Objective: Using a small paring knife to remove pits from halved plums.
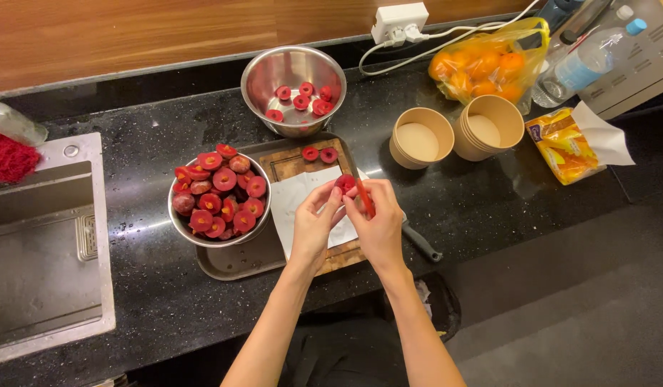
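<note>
Fruit piece point(344, 183), small and dark red, sits pinched in your left hand point(313, 228) fingertips, raised over the white sheet point(297, 197) on the wooden cutting board point(288, 162), likely so scraps and juice fall on the paper rather than the black counter point(489, 208). Your right hand point(380, 229) is closed round a red-handled tool point(363, 197), tip against the fruit; blade hidden, can't tell its shape. You hold the piece up close so both thumbs can steady it.

Large steel bowl point(219, 199) heaped with halved red fruit stands just left of the board on the tray point(234, 264), within easy reach of your left hand. Smaller steel bowl point(294, 89) behind the board holds a few pieces, kept apart from the heap. Two more pieces point(319, 154) lie on the board's far edge. A dark-handled knife point(421, 242) rests beside your right wrist. Paper cups point(457, 132) and a bag of oranges point(485, 68) stand well off to the right.
</note>
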